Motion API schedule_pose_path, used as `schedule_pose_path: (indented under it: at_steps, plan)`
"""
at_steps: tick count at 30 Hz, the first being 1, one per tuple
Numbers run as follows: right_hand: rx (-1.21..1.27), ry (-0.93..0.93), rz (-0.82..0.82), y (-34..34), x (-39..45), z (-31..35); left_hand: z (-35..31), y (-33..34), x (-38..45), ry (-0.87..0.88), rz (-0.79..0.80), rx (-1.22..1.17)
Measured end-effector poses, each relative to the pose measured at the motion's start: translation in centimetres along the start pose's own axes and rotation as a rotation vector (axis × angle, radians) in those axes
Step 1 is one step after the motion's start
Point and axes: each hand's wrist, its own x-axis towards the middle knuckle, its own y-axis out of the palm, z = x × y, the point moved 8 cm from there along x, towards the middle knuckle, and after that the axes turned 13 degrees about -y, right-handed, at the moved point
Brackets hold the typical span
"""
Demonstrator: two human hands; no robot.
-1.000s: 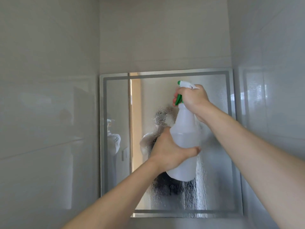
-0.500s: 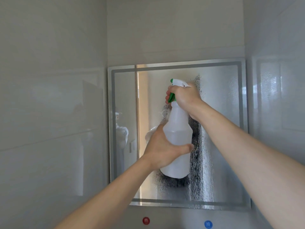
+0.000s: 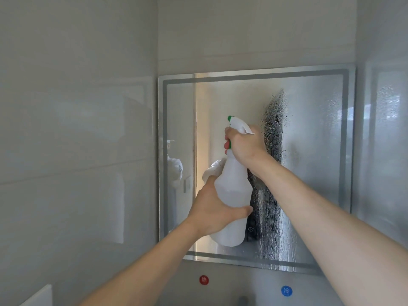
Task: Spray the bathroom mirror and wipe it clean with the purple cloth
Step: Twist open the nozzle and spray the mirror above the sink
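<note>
A white spray bottle (image 3: 231, 195) stands upright in the middle of the frame, held up in front of the mirror (image 3: 309, 151) by both hands. The left hand (image 3: 212, 210) comes up from the lower left and wraps round the lower body of the bottle, its thumb lying across the front of the plastic and its fingers hidden behind. The right hand (image 3: 245, 146) reaches in from the lower right and grips the neck and spray head at the top of the bottle, with fingers curled over the green trigger (image 3: 229, 144). The white nozzle (image 3: 237, 122) with its green tip points toward the upper left of the frame. The bottle is translucent, and liquid shows in its lower half.

The mirror fills the centre and right of the frame, fixed flat on the back wall, with a grey band running just inside its edge. Its right half is covered in fine droplets, and wet streaks run down the glass just to the right of the bottle. Its left part looks dry and reflects a doorway.

Below the mirror, at the bottom of the frame, a round red sticker (image 3: 204, 280) and a round blue sticker (image 3: 286, 291) sit on the wall, well apart. Glossy grey tiles (image 3: 77, 151) cover the wall on the left.
</note>
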Motion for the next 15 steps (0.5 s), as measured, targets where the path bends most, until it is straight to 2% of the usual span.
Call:
schedule_pose_path:
  at_steps: [3,15]
  plan:
    - [0.036,0.001,0.015,0.0,-0.1,-0.3,0.5,0.2,-0.2,-0.016,-0.001,0.004]
    - [-0.137,0.097,0.044,-0.5,-6.6,-3.5,7.3,3.8,-2.4,-0.146,0.068,-0.044]
